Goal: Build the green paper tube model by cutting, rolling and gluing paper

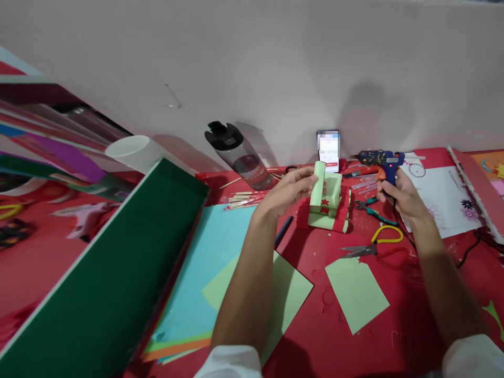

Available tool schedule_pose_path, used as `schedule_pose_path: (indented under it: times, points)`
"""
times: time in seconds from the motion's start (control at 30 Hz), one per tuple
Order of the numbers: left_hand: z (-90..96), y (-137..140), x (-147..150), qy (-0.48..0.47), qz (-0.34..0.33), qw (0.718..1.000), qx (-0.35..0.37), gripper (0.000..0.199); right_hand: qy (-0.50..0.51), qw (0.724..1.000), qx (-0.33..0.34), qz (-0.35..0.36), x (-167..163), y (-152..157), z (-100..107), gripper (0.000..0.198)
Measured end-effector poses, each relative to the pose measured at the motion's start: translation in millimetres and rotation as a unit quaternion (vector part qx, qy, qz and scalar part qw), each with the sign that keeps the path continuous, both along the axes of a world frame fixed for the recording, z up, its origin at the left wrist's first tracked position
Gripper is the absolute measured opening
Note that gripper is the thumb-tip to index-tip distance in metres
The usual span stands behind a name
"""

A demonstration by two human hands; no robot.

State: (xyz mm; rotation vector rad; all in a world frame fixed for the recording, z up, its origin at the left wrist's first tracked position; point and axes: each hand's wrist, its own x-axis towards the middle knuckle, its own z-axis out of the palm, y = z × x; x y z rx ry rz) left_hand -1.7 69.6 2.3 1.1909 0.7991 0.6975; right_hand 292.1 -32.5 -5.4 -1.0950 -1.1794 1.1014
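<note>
My left hand point(293, 188) has its fingers closed on a rolled light-green paper tube point(318, 185), held upright at the left of a light-green paper model point(333, 195). Red paper strips and small red stars decorate the model, which stands on the red tabletop. Off to the right, my right hand point(403, 195) grips a blue hot glue gun point(381, 159) by its handle, fingers at the orange trigger. The gun's nozzle points left, above and apart from the model. Below it lie teal-handled pliers point(377, 211) and scissors point(376, 248) with yellow and red handles.
A dark bottle point(242, 157) and a phone point(329, 151) lean by the wall. Green paper sheets point(357, 296) and a blue sheet point(212, 236) lie in front. A tall green board point(102, 278) stands at left. The glue gun's cord trails right of the scissors.
</note>
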Motion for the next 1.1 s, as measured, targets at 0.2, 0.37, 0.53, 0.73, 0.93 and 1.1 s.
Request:
schedule_pose_path:
  times: [0.2,0.37,0.53,0.73,0.93,1.1]
  points:
    - [1.9,-1,-5,0.015,-0.042,0.999,0.021,0.051,0.055,0.997,0.030,0.046,-24,-3,1,0.045]
    - [15.7,-12,-1,0.123,-0.104,0.981,0.110,0.050,0.007,0.996,0.060,-0.069,-47,-5,0,0.047]
    - [30.0,-28,14,0.159,-0.175,0.954,0.182,0.051,-0.067,0.995,0.018,-0.072,-76,-7,-5,0.062]
    - [32.3,-32,21,0.180,-0.207,0.944,0.181,0.055,-0.109,0.984,0.029,-0.136,-75,-5,0,0.062]
    - [34.8,-33,23,0.197,-0.223,0.940,0.166,0.061,-0.128,0.981,0.040,-0.140,-60,-3,7,0.059]
    - [30.5,-33,23,0.199,-0.237,0.939,0.148,0.065,-0.142,0.986,0.000,-0.086,-58,-2,4,0.050]
